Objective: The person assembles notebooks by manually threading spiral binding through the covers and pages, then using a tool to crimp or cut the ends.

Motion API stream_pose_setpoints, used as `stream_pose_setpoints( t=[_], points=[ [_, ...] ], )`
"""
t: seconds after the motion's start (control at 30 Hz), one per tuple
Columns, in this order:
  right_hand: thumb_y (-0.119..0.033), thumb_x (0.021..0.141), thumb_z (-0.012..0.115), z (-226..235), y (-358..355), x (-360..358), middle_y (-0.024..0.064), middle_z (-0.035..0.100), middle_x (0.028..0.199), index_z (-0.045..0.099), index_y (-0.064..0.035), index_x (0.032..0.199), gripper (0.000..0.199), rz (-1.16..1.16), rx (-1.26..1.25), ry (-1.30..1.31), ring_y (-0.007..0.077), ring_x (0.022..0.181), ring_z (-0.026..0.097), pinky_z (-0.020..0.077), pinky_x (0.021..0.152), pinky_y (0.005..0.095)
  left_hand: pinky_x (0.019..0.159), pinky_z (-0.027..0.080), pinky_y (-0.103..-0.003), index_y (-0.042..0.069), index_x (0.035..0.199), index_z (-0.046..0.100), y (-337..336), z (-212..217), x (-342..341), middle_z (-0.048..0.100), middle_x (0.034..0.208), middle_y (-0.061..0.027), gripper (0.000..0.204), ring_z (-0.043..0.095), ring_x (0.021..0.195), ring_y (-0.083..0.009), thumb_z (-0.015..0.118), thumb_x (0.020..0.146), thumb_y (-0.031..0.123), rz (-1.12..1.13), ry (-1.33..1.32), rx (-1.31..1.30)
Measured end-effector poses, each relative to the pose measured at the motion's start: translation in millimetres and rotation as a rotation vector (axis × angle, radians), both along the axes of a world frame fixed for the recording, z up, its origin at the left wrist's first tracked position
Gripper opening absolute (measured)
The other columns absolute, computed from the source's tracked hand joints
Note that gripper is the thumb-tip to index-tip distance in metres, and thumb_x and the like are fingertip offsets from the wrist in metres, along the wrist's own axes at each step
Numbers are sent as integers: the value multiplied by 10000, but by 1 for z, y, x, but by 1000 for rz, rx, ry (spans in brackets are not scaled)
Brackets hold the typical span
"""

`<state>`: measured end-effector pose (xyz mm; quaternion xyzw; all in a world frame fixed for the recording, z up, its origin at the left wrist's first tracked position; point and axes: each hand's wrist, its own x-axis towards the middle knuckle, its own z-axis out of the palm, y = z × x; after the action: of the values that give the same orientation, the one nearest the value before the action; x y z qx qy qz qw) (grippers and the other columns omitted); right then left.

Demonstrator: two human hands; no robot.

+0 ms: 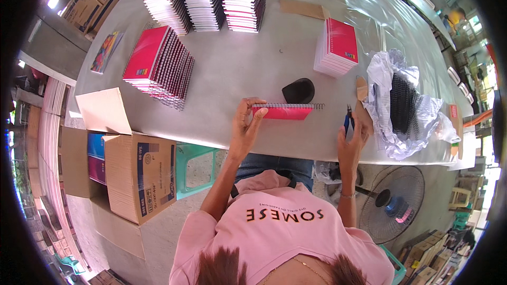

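My left hand [244, 126] grips the left end of a red spiral notebook [285, 113], thumb in front and fingers behind. The notebook stands on edge near the table's front, its dark wire coil along the top and running past the right end of the cover. To the right, my right hand [353, 141] is closed round small blue-handled cutting pliers [347, 120], their jaws pointing away from me and apart from the notebook. A black rounded object [299, 91] lies just behind the notebook; its kind is unclear.
Red spiral notebooks [148, 50] form a stack at left; another red-covered stack [338, 47] stands at right. Taller stacks [198, 0] rise behind. Black binding coils [403, 103] lie in crumpled wrapping at right. An open carton [140, 177] and a fan [392, 203] flank me below the table.
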<state>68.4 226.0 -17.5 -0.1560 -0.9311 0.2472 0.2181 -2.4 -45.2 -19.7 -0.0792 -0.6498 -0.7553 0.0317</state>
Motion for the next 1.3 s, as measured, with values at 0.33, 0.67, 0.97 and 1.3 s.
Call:
stream_pose_setpoints(
  t=[0.33, 0.67, 0.97, 1.3],
  points=[
    [-133, 753, 776, 53, -103, -2, 149, 588, 1158, 601, -45, 1287, 568, 588, -163, 247, 329, 1067, 576, 483, 924, 437, 900, 475, -256, -2, 1145, 624, -7, 6, 1, 650, 1087, -58, 213, 603, 988, -117, 628, 932, -12, -25, 39, -45],
    [-148, 731, 800, 25, -137, -12, 134, 575, 1148, 622, -109, 1297, 595, 646, -109, 268, 296, 971, 624, 525, 833, 413, 889, 526, -274, -11, 1162, 651, -14, 8, 4, 689, 1086, -82, 276, 671, 991, -143, 506, 937, -76, -53, 4, -83],
    [-143, 768, 771, 24, -139, -4, 122, 580, 1121, 602, -105, 1309, 568, 637, -209, 230, 273, 918, 638, 546, 755, 367, 823, 559, -289, 22, 1168, 669, -4, 13, 11, 734, 1009, -110, 328, 717, 935, -166, 507, 911, -103, 77, 78, -200],
    [-229, 1005, 541, 62, -106, -10, 121, 570, 1070, 452, -28, 1299, 367, 774, -1681, -534, 189, 948, 619, 508, 852, 333, 704, 523, -236, 34, 1136, 690, 7, 32, 24, 728, 904, -66, 257, 682, 848, -100, 573, 923, -49, 156, 21, -270]
  ],
)
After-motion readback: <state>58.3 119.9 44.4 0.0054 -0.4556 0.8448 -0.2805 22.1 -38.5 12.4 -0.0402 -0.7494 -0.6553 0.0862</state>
